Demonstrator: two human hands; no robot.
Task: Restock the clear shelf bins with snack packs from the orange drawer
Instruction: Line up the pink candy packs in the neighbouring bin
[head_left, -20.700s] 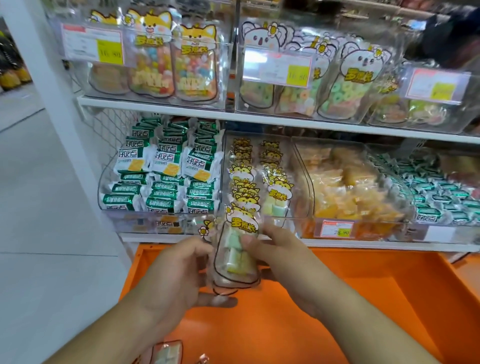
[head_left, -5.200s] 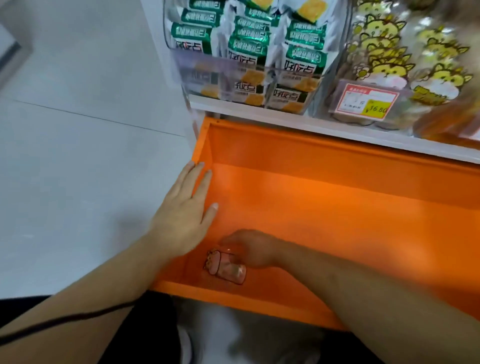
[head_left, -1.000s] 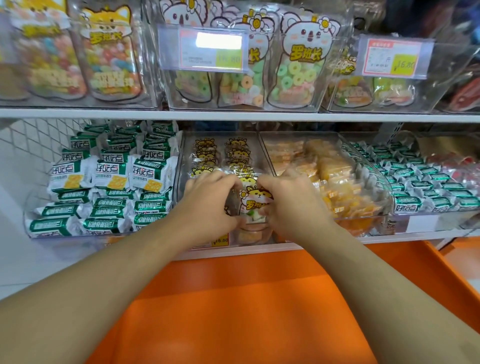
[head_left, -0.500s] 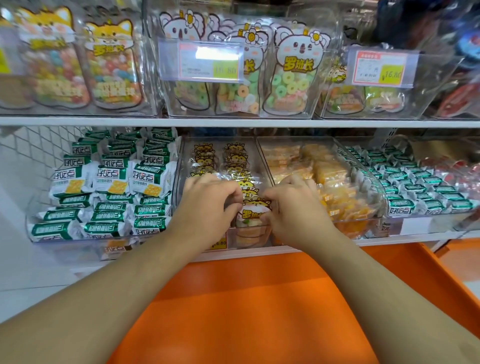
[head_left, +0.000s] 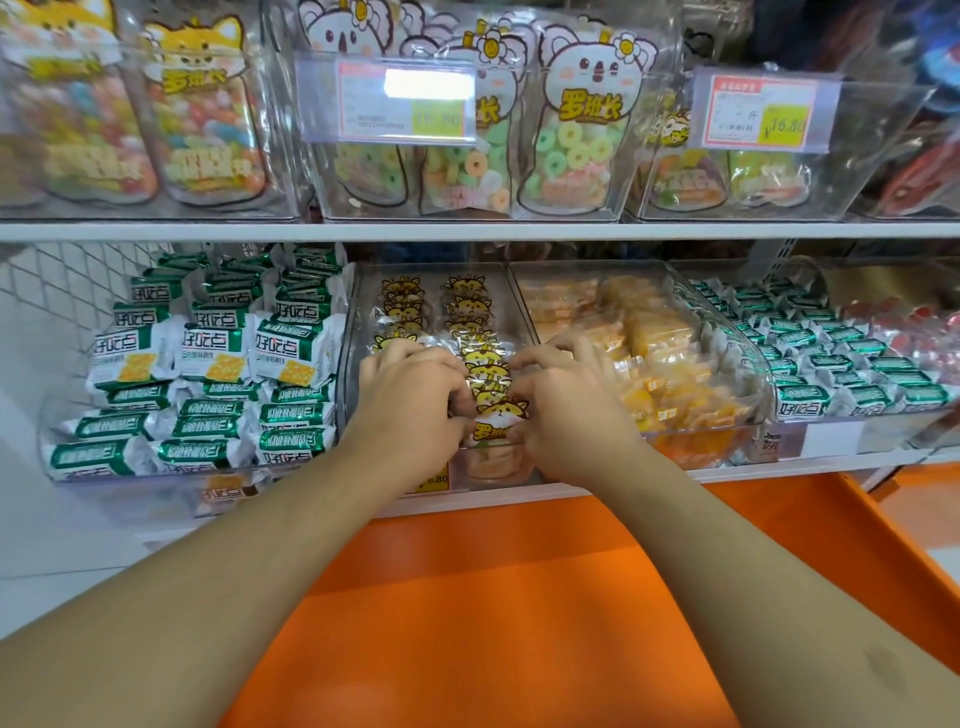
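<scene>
Green-and-white wrapped snack packs (head_left: 213, 358) fill the clear plastic bin at the left of the frame, stacked in rows under the white shelf board (head_left: 467, 229). Moving toward the centre, our left hand (head_left: 413, 400) reaches into the clear shelf bin (head_left: 358, 332) of small transparent packs printed with yellow cartoon animal heads (head_left: 402, 306), our fingers curled down over the near end of the left row. Between our hands stands the frontmost transparent pack with a yellow animal head and yellow lettering (head_left: 500, 418), at the near end of the right row, just behind the bin's front wall. Our right hand (head_left: 569, 402) has its fingers curled against that pack's right edge, and the left fingertips touch its other side (whether either hand truly pinches it, we cannot tell). Right of centre sits a clear bin of orange-yellow wrapped cakes (head_left: 639, 348), then more green-and-white packs toward the right edge. Across the upper frame stand clear bins of koala-topped pouches of ring candies (head_left: 587, 130). Below our forearms, in the lower centre, lies the open orange drawer (head_left: 519, 623).
</scene>
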